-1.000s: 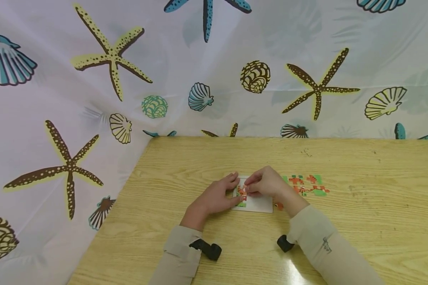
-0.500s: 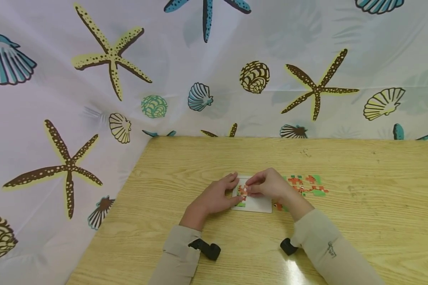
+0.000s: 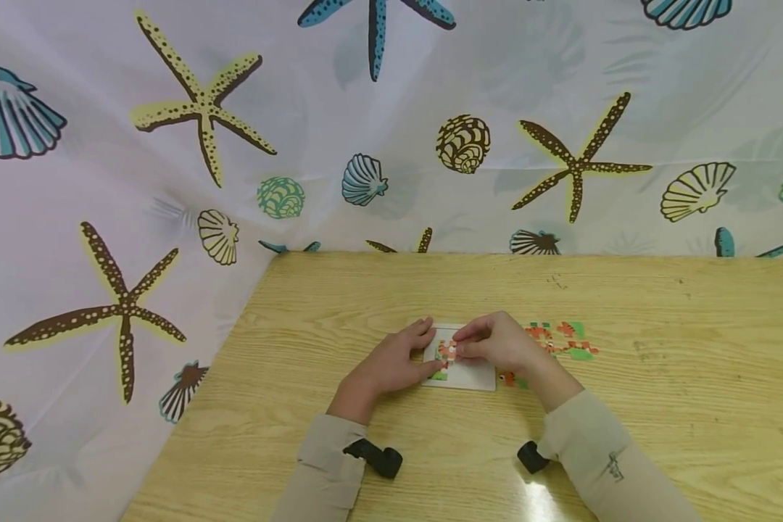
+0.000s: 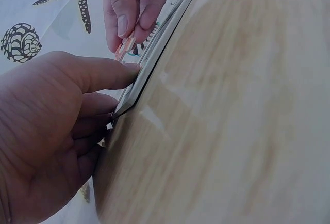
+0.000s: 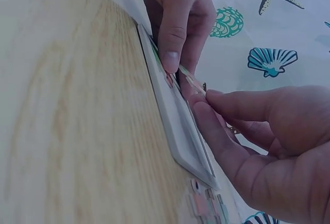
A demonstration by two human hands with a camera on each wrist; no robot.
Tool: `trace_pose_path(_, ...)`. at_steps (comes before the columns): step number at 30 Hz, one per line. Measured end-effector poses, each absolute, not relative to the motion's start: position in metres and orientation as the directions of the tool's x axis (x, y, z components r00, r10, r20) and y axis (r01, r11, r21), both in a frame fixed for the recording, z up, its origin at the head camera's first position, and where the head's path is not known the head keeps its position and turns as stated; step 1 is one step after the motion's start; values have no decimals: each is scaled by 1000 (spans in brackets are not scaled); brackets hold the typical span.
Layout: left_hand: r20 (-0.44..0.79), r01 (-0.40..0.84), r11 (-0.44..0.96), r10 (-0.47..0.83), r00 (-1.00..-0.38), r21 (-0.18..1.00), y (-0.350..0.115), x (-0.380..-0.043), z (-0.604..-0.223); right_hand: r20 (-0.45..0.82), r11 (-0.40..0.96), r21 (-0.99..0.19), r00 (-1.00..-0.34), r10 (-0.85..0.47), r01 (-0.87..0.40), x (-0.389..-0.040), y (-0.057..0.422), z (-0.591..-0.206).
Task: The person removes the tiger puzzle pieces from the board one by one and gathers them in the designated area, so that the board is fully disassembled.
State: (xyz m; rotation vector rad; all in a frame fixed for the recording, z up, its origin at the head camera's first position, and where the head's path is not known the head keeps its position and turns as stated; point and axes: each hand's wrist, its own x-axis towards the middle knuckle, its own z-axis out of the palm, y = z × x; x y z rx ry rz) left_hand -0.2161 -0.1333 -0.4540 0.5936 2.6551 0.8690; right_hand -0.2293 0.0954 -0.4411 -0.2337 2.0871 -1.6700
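Note:
A white puzzle tray (image 3: 475, 377) lies on the wooden table, with a few orange and green pieces (image 3: 438, 375) in its left part. My left hand (image 3: 390, 364) holds the tray's left side, its thumb on top over the pieces and its other fingers along the edge. Between thumb and fingertips, my right hand (image 3: 507, 345) pinches an orange jigsaw piece (image 5: 194, 82). In the right wrist view this piece is tilted, close over the tray near the left thumb. The pinching fingertips hide part of it.
Several loose orange and green jigsaw pieces (image 3: 581, 354) lie right of the tray, partly behind the right forearm. Another loose piece (image 3: 509, 378) is beside the tray's lower right corner. A shell-printed curtain (image 3: 404, 210) borders the table at the back and left.
The right hand and forearm have shifted slightly to the right, the piece still pinched and more of it showing. The left hand stays on the tray.

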Motion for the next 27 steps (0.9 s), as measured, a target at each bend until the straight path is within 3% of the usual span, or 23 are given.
trace_pose_path(27,-129,297,739,460,-879,605,-132,-216,-454,-283,359,-927,-837,-469,112,-230,127,-418)
